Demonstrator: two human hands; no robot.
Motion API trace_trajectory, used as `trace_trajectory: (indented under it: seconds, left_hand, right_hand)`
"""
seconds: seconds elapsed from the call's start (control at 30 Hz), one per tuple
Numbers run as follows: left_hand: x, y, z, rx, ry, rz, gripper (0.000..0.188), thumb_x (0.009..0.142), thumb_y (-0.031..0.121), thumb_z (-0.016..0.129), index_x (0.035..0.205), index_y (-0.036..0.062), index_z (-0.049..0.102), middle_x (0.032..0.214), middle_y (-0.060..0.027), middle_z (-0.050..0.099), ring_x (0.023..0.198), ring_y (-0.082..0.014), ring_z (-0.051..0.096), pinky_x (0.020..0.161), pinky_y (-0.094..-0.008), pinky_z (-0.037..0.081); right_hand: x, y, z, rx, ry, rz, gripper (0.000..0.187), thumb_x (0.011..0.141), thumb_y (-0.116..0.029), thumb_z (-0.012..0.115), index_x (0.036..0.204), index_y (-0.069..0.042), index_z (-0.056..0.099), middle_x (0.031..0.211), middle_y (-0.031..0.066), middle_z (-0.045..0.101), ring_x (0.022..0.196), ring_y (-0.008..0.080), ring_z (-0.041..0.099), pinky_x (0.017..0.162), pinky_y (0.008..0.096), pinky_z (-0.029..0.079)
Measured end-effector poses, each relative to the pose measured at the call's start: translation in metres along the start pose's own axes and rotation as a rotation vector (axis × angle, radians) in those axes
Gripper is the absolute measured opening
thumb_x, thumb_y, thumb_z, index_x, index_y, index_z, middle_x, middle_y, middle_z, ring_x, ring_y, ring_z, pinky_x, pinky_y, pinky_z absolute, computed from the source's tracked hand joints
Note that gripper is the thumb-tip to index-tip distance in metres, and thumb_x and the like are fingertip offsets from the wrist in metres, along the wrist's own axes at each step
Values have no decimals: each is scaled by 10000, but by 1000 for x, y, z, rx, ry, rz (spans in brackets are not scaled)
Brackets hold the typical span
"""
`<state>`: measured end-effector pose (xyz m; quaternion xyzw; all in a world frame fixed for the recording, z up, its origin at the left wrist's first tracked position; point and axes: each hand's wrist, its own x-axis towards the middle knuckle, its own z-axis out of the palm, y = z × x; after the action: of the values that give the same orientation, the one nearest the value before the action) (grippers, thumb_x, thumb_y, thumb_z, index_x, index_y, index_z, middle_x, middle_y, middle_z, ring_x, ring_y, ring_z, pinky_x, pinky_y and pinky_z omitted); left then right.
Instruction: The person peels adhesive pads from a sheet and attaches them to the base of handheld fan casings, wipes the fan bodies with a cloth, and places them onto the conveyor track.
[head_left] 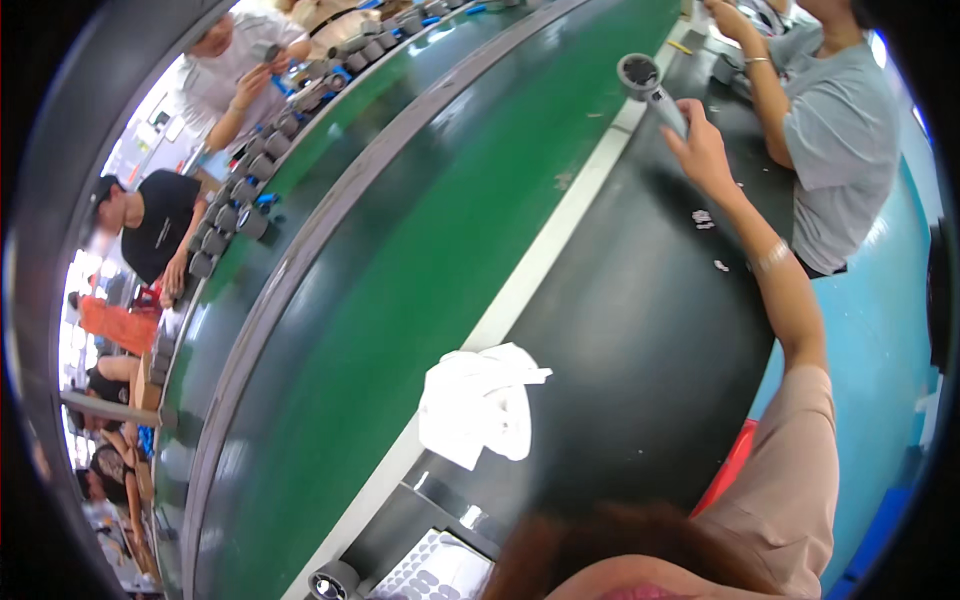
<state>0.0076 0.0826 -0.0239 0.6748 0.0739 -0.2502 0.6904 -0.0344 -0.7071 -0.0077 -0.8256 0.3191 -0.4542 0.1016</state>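
My right arm stretches far out over the dark worktop. Closed at its end, my right hand [703,152] grips the handle of a grey handheld device [640,75] with a round, dark-faced head; I cannot make out its exact kind. The device's head points away from me, over the light edge strip by the green conveyor belt. My left hand is out of the picture. Closer in, a crumpled white cloth [475,405] lies across the worktop's edge strip. Near the lower edge are a sheet of grey oval stickers [435,568] and a round grey part [333,580].
The green conveyor belt [430,270] runs along my left, with a grey rail [330,190] beyond it. Several grey parts [255,165] line the far side, where co-workers sit. A co-worker in a grey shirt [840,130] is at the right. Small white scraps [703,219] lie on the worktop.
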Motion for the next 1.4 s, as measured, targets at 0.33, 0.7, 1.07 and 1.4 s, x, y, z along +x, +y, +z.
trace_trajectory:
  seconds: [0.33,0.7,1.07,1.4]
  left_hand:
    - [-15,12,17,78,207,-149,536,810,378,543,1156,-26,484,1113,-144,563,971,-217,551,790,-303,417]
    - [-15,21,26,174,151,-84,537,805,374,527,1184,0,460,1083,-112,565,969,-221,545,791,-303,417]
    - [-9,13,12,82,184,-115,523,818,364,547,1183,0,458,1075,-112,570,949,-206,554,760,-275,425]
    - [-8,7,9,43,11,-2,533,822,354,597,1206,20,434,1148,-120,517,985,-214,524,792,-310,426]
  right_hand:
    - [-105,-173,-70,476,-328,-49,460,729,-21,670,1152,-21,490,910,122,615,797,221,625,703,299,493]
    - [-109,-165,-70,478,-322,-77,450,736,-28,668,1144,-15,477,916,137,601,766,249,617,682,307,487]
    - [-104,-163,-64,422,-321,-49,448,739,-38,665,1143,-18,470,930,160,592,810,305,605,707,333,478]
    - [-55,-21,-48,-106,85,147,426,738,-125,652,1127,-60,491,997,180,618,890,340,606,755,397,465]
